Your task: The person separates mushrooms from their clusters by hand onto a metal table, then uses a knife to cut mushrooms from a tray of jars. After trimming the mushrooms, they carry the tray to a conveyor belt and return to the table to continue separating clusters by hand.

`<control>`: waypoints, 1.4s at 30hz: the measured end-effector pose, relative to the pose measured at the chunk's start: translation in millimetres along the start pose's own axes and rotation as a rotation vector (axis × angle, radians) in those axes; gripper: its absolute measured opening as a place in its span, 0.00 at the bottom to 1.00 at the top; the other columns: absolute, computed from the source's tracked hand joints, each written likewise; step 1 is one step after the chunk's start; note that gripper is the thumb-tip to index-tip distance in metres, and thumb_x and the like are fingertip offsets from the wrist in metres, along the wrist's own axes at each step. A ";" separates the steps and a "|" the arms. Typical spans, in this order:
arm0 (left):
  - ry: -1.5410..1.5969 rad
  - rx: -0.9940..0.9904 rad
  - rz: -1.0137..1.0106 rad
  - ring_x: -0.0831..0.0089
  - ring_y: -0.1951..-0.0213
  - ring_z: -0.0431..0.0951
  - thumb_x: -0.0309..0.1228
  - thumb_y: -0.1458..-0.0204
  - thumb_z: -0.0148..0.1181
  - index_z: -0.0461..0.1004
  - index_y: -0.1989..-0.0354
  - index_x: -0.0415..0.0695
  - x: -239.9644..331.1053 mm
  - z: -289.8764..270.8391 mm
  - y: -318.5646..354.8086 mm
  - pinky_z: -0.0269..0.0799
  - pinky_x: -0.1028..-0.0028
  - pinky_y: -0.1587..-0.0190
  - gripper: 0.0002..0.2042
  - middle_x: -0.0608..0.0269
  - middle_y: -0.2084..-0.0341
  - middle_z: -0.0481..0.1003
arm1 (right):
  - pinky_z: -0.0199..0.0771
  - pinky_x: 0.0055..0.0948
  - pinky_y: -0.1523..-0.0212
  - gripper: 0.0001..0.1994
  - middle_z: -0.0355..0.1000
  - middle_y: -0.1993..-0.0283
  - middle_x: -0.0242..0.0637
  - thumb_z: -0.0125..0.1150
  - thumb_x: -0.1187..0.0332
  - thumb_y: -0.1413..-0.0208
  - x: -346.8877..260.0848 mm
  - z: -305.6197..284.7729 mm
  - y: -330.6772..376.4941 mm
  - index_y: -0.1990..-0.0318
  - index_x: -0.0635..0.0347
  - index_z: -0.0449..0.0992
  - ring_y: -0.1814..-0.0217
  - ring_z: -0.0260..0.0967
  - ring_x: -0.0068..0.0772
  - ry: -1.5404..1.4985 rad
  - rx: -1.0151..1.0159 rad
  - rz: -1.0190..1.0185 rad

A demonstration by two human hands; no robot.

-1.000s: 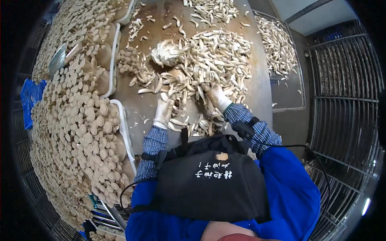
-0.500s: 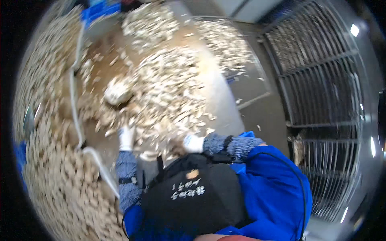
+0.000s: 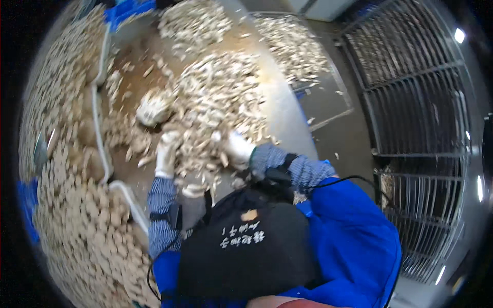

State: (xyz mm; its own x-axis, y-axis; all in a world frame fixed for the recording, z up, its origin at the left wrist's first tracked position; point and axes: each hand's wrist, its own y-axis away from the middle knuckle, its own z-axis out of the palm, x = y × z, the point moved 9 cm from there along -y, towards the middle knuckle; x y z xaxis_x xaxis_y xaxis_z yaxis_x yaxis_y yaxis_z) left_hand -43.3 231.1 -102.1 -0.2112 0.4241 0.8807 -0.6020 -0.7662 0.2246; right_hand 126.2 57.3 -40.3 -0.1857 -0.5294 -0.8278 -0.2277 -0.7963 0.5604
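Observation:
My left hand (image 3: pixel 166 154) wears a white glove and reaches into the near-left edge of a loose pile of pale, elongated mushrooms (image 3: pixel 221 87). Its fingertips blur into the pieces. On the pile's near-right side, my right hand (image 3: pixel 240 149), also gloved in white, touches mushrooms; its fingers are smeared and partly hidden among them. Several loose pieces lie between the two hands. Just beyond my left hand sits a whitish, rounded clump of mushrooms (image 3: pixel 154 107). Whether either hand grips a piece does not show.
A white raised edging (image 3: pixel 97 120) divides the metal table (image 3: pixel 287 110) from densely packed pale mushrooms (image 3: pixel 92 226) at left. Another heap (image 3: pixel 195 25) lies farther back. At right, a tray of mushrooms (image 3: pixel 292 49) stands beside the table, with metal racks (image 3: pixel 416 120) beyond.
Both hands have moved forward, away from my body, into the pile. Mushrooms near my right hand have shifted forward and gathered between the hands.

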 end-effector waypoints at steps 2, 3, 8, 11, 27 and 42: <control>-0.080 -0.041 0.087 0.74 0.58 0.75 0.19 0.48 0.56 0.71 0.61 0.40 23.4 13.5 13.7 0.76 0.76 0.57 0.07 0.61 0.60 0.74 | 0.72 0.30 0.83 0.30 0.76 0.61 0.50 0.55 0.66 0.39 -20.6 -9.8 -22.0 0.32 0.65 0.53 0.79 0.71 0.27 0.212 0.034 -0.209; 0.283 0.022 -0.044 0.76 0.61 0.74 0.17 0.49 0.53 0.69 0.63 0.41 17.5 12.4 24.4 0.74 0.78 0.58 0.07 0.62 0.63 0.73 | 0.71 0.30 0.84 0.32 0.76 0.69 0.47 0.57 0.65 0.41 -36.3 -9.3 -19.4 0.32 0.65 0.52 0.82 0.68 0.27 0.373 0.056 -0.138; 0.226 0.185 -0.005 0.77 0.63 0.72 0.22 0.49 0.52 0.68 0.60 0.43 20.0 -27.6 54.2 0.73 0.79 0.61 0.08 0.65 0.65 0.71 | 0.71 0.30 0.53 0.26 0.75 0.56 0.48 0.59 0.74 0.50 -35.7 3.9 -43.1 0.41 0.69 0.67 0.56 0.71 0.34 0.183 0.002 -0.202; 0.110 0.333 -0.123 0.82 0.73 0.72 0.34 0.41 0.52 0.70 0.57 0.43 42.5 -16.6 78.8 0.70 0.83 0.75 0.09 0.69 0.69 0.72 | 0.71 0.29 0.54 0.22 0.75 0.57 0.46 0.59 0.72 0.46 -19.8 -11.4 -51.9 0.43 0.69 0.69 0.58 0.70 0.31 0.171 0.146 0.009; 0.439 0.328 -0.280 0.88 0.85 0.61 0.21 0.47 0.58 0.74 0.65 0.42 12.1 -68.8 105.1 0.54 0.83 0.84 0.04 0.77 0.82 0.67 | 0.63 0.46 0.43 0.20 0.66 0.45 0.53 0.48 0.70 0.45 -63.2 127.7 -76.6 0.43 0.62 0.68 0.42 0.63 0.51 1.382 0.008 -0.901; 0.036 0.309 -0.201 0.84 0.84 0.67 0.37 0.41 0.52 0.73 0.56 0.38 37.1 -50.1 100.9 0.63 0.84 0.84 0.14 0.62 0.74 0.76 | 0.76 0.41 0.55 0.14 0.75 0.56 0.50 0.46 0.70 0.43 -15.3 143.7 -104.8 0.57 0.62 0.78 0.55 0.76 0.46 1.560 -0.291 -0.552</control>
State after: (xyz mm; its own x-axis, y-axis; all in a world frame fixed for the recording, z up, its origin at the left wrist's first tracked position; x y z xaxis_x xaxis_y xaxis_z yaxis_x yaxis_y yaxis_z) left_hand -150.4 193.7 -67.6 -0.1428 0.5933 0.7923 -0.3743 -0.7734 0.5117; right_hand 15.6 190.9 -82.4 0.9509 0.1908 -0.2436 0.2677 -0.9021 0.3385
